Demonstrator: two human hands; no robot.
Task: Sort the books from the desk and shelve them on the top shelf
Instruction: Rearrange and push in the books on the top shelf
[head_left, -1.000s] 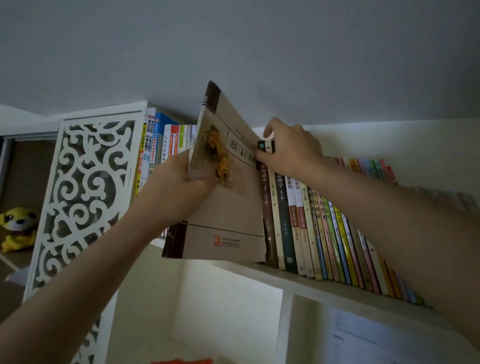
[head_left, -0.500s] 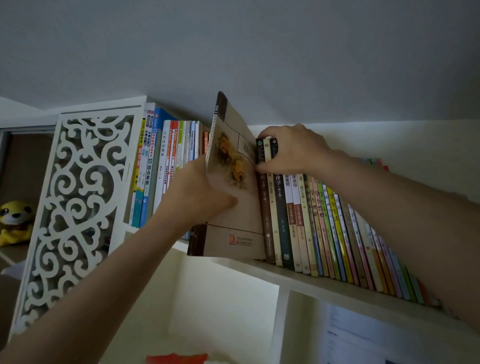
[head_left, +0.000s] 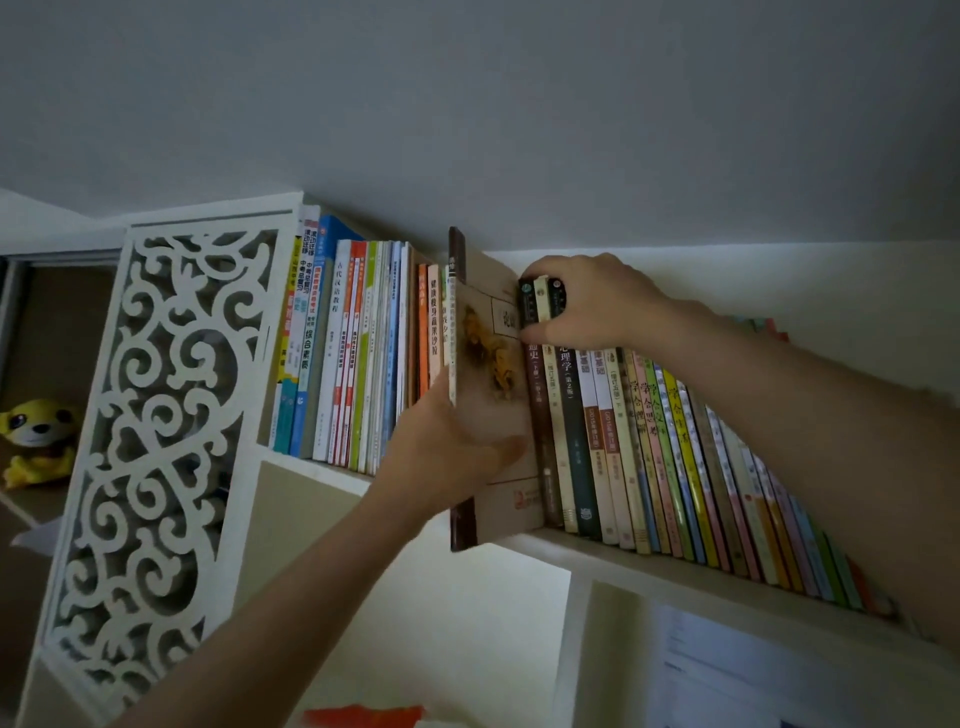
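Left hand fingers clamped on tan book | right hand fingers curled round shelved book tops

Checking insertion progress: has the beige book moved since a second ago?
Yes. The beige book has slid deeper into the gap, toward the dark-spined books on the top shelf.

Matt paper cover on the beige book; smooth white-painted shelf.

dim, bluish light; soft focus; wide-angle bending at edges.
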